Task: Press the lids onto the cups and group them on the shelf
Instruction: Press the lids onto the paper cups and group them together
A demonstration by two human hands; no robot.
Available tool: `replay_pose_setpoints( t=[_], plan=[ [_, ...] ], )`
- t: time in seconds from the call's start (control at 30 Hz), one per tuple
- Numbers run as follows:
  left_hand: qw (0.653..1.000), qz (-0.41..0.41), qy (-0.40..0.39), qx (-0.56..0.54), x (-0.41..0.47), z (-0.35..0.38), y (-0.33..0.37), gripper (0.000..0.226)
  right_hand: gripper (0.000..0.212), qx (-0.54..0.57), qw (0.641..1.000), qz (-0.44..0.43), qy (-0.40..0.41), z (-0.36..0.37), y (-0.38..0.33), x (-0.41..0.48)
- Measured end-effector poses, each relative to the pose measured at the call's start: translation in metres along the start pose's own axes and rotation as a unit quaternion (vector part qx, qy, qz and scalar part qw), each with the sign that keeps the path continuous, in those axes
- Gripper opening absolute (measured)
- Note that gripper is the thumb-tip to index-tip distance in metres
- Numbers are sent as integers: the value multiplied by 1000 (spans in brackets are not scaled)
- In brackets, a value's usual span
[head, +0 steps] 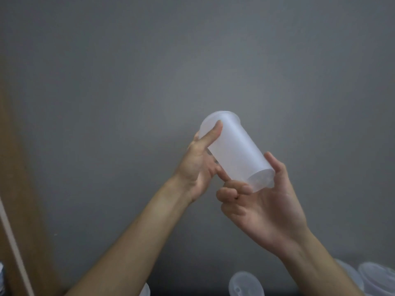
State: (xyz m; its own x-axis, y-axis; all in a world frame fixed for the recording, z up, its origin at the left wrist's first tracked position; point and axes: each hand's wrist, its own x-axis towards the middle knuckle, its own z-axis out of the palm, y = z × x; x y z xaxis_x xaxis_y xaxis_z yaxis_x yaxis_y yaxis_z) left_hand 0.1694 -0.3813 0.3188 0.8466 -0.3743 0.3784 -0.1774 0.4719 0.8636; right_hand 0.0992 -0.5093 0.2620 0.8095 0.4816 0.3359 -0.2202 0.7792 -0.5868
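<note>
A frosted translucent plastic cup [237, 150] is held up in front of a grey wall, tilted with its wide lidded end pointing up and left and its base down and right. My left hand [198, 165] grips the lidded end, thumb lying over the rim. My right hand [263, 201] cups the base, with fingertips on both sides of it. The lid edge looks seated around the rim, though blur hides the details.
Several more lidded cups show at the bottom edge: one [245, 284] in the middle, others [378, 276] at the right and one [146, 291] under my left forearm. A brown wooden panel [23, 189] runs down the left side.
</note>
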Motion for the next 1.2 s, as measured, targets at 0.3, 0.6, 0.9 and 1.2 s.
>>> replay_pose_setpoints(
  t=[0.3,0.6,0.9,1.2],
  plan=[
    [985,63,64,146,-1,-5,2,54,62,-87,995,28,49,-9,-6,-8],
    [983,89,96,131,0,-1,-7,41,70,-11,999,42,5,-14,-3,-8],
    [991,-7,71,113,0,-10,-8,67,65,-41,997,37,49,5,-4,-6],
    [993,-101,59,-3,-2,-14,-20,95,73,-4,998,67,-20,14,13,-1]
  ],
)
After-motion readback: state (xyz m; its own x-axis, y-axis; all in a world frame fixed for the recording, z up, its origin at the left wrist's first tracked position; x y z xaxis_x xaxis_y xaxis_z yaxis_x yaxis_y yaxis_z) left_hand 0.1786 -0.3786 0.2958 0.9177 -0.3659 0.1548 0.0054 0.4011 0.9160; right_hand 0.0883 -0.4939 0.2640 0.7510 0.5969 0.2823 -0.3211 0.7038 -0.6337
